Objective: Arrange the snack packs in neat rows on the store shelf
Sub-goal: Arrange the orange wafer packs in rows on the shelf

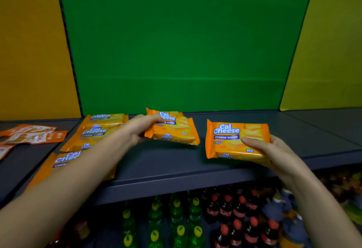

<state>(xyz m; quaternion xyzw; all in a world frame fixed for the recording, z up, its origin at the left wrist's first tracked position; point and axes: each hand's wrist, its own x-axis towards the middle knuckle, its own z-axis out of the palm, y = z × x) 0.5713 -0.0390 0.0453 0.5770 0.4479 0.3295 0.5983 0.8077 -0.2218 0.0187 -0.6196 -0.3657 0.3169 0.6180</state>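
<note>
On the dark grey shelf, my left hand grips an orange Cal Cheese wafer pack by its left edge, near the middle of the shelf; a second pack seems to lie under it. My right hand holds another Cal Cheese pack at its right side, just above the shelf's front part. A row of several more orange wafer packs runs from back to front along the shelf's left side, partly hidden by my left forearm.
A green back panel closes the shelf behind, with yellow panels on both sides. Orange sachets lie on the neighbouring shelf at left. Below stand green soda bottles and dark cola bottles.
</note>
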